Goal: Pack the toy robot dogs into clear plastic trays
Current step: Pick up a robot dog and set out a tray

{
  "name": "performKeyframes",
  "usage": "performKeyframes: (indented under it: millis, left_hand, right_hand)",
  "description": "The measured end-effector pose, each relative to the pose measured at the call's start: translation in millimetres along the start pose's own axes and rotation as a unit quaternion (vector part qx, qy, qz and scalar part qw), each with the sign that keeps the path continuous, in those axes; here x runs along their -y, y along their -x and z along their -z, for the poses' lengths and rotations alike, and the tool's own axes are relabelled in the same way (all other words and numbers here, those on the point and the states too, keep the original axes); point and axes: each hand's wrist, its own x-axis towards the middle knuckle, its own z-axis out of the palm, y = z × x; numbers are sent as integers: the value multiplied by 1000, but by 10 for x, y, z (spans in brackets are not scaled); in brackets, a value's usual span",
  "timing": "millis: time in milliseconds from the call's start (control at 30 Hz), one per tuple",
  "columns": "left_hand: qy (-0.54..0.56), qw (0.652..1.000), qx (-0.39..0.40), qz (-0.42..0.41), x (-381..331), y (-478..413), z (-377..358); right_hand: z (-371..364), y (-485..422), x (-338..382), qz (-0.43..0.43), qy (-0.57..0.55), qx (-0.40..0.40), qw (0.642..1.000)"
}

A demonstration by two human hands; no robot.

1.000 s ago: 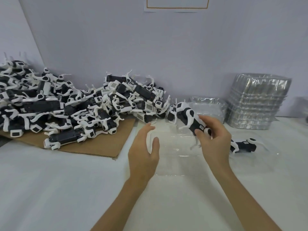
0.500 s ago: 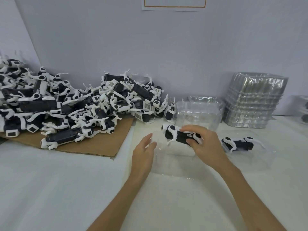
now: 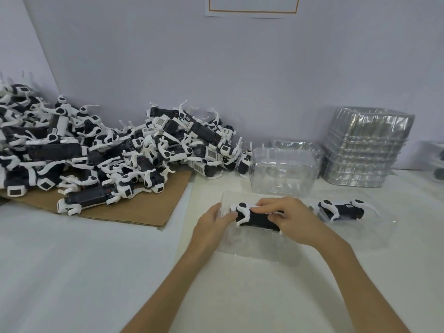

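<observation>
A black-and-white toy robot dog [image 3: 255, 217] lies on its side in a clear plastic tray [image 3: 252, 246] in front of me. My right hand [image 3: 292, 221] grips the dog's body from above, fingers curled over it. My left hand [image 3: 212, 224] holds the tray's left edge and touches the dog's head end. To the right, a second toy dog [image 3: 342, 209] lies in another clear tray [image 3: 374, 227]. A big pile of toy dogs [image 3: 115, 150] covers brown cardboard [image 3: 134, 209] at the left.
An upturned clear tray [image 3: 283, 171] stands just behind my hands. A tall stack of clear trays [image 3: 365, 147] sits at the back right against the wall. The table [image 3: 72, 272] is white. Something dark shows at the far right edge [image 3: 438, 162].
My right hand has lowered the dog from mid-air down into the tray. My left hand moved right to the tray's edge and the dog's head.
</observation>
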Motion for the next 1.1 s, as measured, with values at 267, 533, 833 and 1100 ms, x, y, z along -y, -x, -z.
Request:
performKeyframes:
  millis: [267,533,833,1100]
  left_hand:
    - [35,998,-19,-49,-13,29,-4]
    - [115,968,-150,-168,-79,78,-54]
    - [115,970,-119,-177,-111,52,-15]
    - [75,988,-109,-80,-29,-6,-43]
  right_hand:
    - [-75,-7,64,-15,13,-131,991]
    - [-19,-42,2,-61,-183,-274,942]
    - [-71,-46,-183,-164,-379,-86,907]
    - [-33,-64,-125,-173,-265,-194,929]
